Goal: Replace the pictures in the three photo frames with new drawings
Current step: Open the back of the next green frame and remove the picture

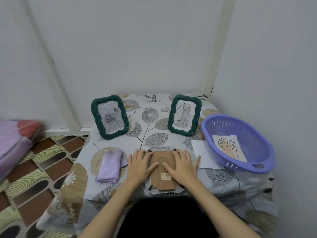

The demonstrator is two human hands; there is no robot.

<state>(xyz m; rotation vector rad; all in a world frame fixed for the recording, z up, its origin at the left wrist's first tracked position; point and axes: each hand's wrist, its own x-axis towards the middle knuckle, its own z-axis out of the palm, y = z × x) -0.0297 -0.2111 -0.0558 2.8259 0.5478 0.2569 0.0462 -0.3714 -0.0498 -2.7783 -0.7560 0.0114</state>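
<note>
A third photo frame [163, 183] lies face down at the table's near edge, its brown backing board and stand strip facing up. My left hand [139, 164] rests flat on its left side and my right hand [182, 164] lies flat on its right side, fingers spread. Two dark green frames stand upright at the back: the left frame [109, 116] shows a rose picture, the right frame [184, 115] a line drawing. A leaf drawing [228, 147] lies in the purple basket [257, 148]. A white sheet [204, 154] sits beside the basket.
A folded lilac cloth [110, 166] lies left of the face-down frame. The table carries a leaf-patterned cloth [154, 121] and stands in a wall corner. A pink bundle [15, 140] sits on the patterned floor at left.
</note>
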